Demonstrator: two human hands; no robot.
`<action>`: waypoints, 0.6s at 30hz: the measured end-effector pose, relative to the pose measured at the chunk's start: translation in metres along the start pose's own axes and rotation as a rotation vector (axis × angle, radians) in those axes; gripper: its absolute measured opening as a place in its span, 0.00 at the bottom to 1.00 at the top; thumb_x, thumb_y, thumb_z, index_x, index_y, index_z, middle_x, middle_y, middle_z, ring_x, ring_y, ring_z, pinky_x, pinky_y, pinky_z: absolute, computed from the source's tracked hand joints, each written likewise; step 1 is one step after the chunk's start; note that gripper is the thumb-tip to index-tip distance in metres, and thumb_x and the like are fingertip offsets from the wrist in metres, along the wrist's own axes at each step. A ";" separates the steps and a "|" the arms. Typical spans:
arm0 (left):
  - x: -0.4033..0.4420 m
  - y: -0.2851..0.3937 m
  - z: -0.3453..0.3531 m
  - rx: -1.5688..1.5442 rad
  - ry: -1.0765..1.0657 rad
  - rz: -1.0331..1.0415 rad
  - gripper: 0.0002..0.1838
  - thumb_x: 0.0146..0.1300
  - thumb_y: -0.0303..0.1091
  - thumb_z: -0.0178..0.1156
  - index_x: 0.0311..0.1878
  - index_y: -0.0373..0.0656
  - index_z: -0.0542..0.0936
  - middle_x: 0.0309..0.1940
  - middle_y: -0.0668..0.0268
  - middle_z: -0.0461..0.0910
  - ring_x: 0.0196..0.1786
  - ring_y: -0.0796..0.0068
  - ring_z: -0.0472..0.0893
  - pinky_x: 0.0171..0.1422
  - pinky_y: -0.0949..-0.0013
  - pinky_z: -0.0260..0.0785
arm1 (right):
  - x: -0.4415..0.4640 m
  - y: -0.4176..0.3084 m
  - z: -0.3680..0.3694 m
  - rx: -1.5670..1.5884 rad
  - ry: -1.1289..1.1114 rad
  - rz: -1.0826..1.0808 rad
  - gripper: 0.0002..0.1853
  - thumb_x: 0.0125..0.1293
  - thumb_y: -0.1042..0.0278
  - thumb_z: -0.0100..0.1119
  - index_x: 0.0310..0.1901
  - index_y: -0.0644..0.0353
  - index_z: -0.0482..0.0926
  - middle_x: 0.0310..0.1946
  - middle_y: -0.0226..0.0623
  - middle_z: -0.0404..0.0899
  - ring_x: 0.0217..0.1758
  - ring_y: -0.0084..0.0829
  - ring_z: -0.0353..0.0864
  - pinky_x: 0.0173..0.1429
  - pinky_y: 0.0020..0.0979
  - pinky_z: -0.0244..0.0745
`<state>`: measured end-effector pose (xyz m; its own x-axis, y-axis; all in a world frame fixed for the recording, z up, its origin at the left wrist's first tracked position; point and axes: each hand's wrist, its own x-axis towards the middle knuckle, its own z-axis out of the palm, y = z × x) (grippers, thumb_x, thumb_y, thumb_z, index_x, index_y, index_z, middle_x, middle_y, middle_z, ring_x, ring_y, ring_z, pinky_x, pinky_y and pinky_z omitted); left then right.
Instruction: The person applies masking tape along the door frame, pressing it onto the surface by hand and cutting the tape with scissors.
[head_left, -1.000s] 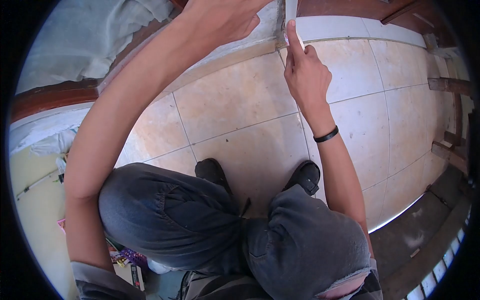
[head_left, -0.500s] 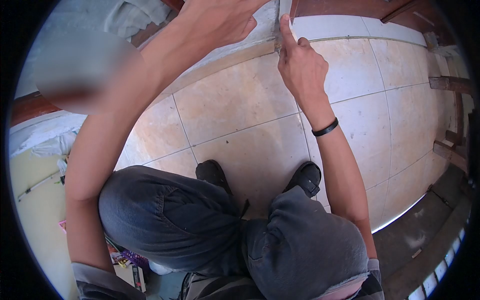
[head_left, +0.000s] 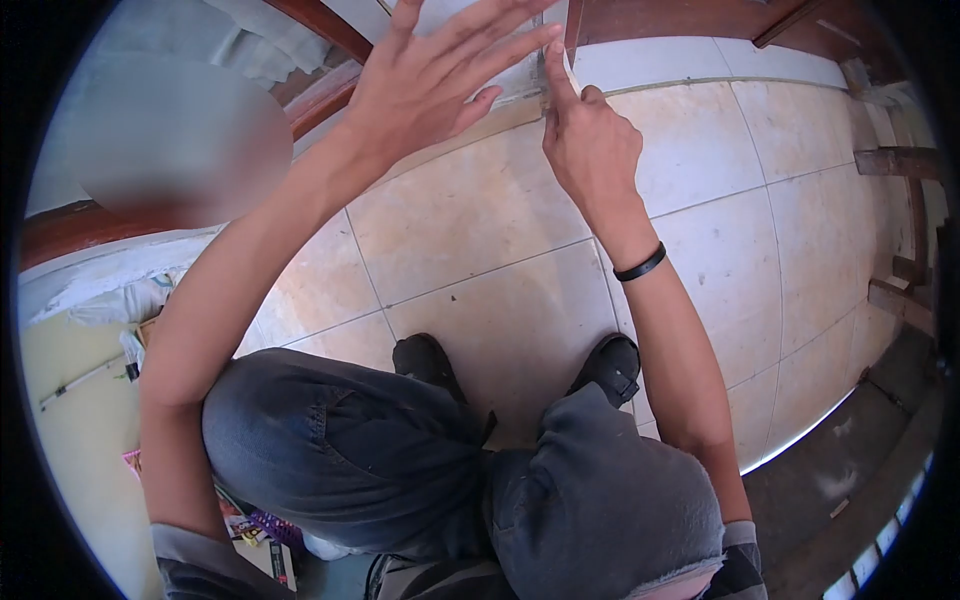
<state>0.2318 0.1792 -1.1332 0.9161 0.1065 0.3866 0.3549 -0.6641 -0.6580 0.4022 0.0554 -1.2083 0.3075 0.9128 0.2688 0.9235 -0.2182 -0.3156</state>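
White strip (head_left: 572,76), in right hand (head_left: 597,150), partly hidden

two hands (head_left: 597,150), two shoes (head_left: 608,362), one wristband (head_left: 641,264)

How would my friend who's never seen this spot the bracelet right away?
Start at the pale tiled floor, where the right arm reaches up across it. Follow that arm to the wrist, just below the right hand. The bracelet is the thin black band around it, and the left wrist has none.
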 end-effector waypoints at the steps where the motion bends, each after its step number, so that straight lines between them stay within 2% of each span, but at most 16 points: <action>1: 0.001 -0.002 -0.004 -0.077 -0.036 -0.025 0.49 0.61 0.62 0.68 0.86 0.61 0.68 0.93 0.72 0.50 0.94 0.70 0.42 0.88 0.15 0.21 | 0.000 0.000 0.000 -0.001 0.011 -0.001 0.39 0.72 0.65 0.63 0.85 0.40 0.66 0.36 0.48 0.86 0.27 0.50 0.89 0.28 0.50 0.82; 2: 0.008 -0.008 -0.013 -0.076 -0.038 -0.025 0.49 0.61 0.62 0.68 0.86 0.61 0.68 0.93 0.72 0.50 0.94 0.70 0.42 0.88 0.15 0.21 | 0.000 -0.001 0.000 0.000 0.021 -0.003 0.39 0.73 0.65 0.63 0.84 0.41 0.66 0.36 0.48 0.86 0.27 0.50 0.90 0.29 0.50 0.82; 4: 0.021 -0.021 -0.028 -0.031 -0.176 -0.005 0.51 0.60 0.69 0.67 0.86 0.62 0.68 0.93 0.70 0.50 0.94 0.69 0.41 0.88 0.14 0.21 | 0.000 -0.002 -0.001 0.000 0.013 -0.002 0.39 0.73 0.65 0.63 0.85 0.41 0.66 0.36 0.48 0.86 0.28 0.50 0.90 0.29 0.50 0.82; 6: 0.020 -0.016 -0.028 0.029 -0.195 0.029 0.52 0.60 0.71 0.66 0.85 0.62 0.68 0.93 0.69 0.50 0.94 0.70 0.41 0.88 0.15 0.21 | 0.000 -0.003 0.000 0.001 0.004 0.002 0.39 0.73 0.65 0.63 0.85 0.41 0.66 0.36 0.48 0.86 0.28 0.51 0.89 0.29 0.50 0.82; 7: 0.020 -0.014 -0.027 0.088 -0.212 0.064 0.52 0.60 0.73 0.65 0.85 0.61 0.68 0.93 0.68 0.50 0.94 0.70 0.40 0.88 0.15 0.21 | 0.000 -0.003 0.000 -0.011 0.017 0.010 0.39 0.73 0.64 0.64 0.84 0.39 0.67 0.33 0.45 0.85 0.27 0.49 0.89 0.29 0.49 0.82; 8: 0.018 -0.011 -0.025 0.089 -0.212 0.066 0.52 0.60 0.73 0.65 0.85 0.61 0.68 0.93 0.68 0.50 0.94 0.70 0.40 0.88 0.15 0.21 | 0.001 -0.003 0.001 -0.023 0.032 0.019 0.38 0.73 0.64 0.65 0.84 0.36 0.67 0.30 0.42 0.83 0.26 0.48 0.88 0.29 0.48 0.81; 10: 0.015 -0.004 -0.021 0.150 -0.256 0.152 0.52 0.59 0.73 0.66 0.85 0.61 0.69 0.93 0.67 0.50 0.94 0.70 0.42 0.88 0.15 0.21 | 0.001 -0.002 0.002 -0.016 0.040 0.012 0.38 0.73 0.64 0.65 0.84 0.36 0.67 0.29 0.42 0.83 0.26 0.48 0.88 0.29 0.48 0.81; 15: 0.015 -0.008 -0.016 0.116 -0.229 0.120 0.52 0.59 0.73 0.66 0.84 0.60 0.69 0.92 0.68 0.51 0.94 0.70 0.44 0.88 0.15 0.21 | 0.000 -0.001 0.000 0.000 0.046 -0.007 0.39 0.74 0.64 0.65 0.85 0.37 0.67 0.29 0.43 0.83 0.26 0.48 0.87 0.28 0.48 0.81; 18: 0.019 -0.017 -0.020 0.090 -0.192 0.097 0.51 0.61 0.72 0.66 0.85 0.60 0.69 0.92 0.68 0.52 0.94 0.69 0.45 0.88 0.15 0.21 | 0.000 -0.001 -0.001 0.024 0.007 -0.012 0.39 0.71 0.66 0.64 0.84 0.42 0.66 0.34 0.48 0.85 0.27 0.50 0.89 0.28 0.49 0.82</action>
<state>0.2394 0.1777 -1.1022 0.9623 0.1904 0.1942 0.2710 -0.6100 -0.7446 0.4016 0.0556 -1.2065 0.2984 0.9127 0.2793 0.9212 -0.1990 -0.3343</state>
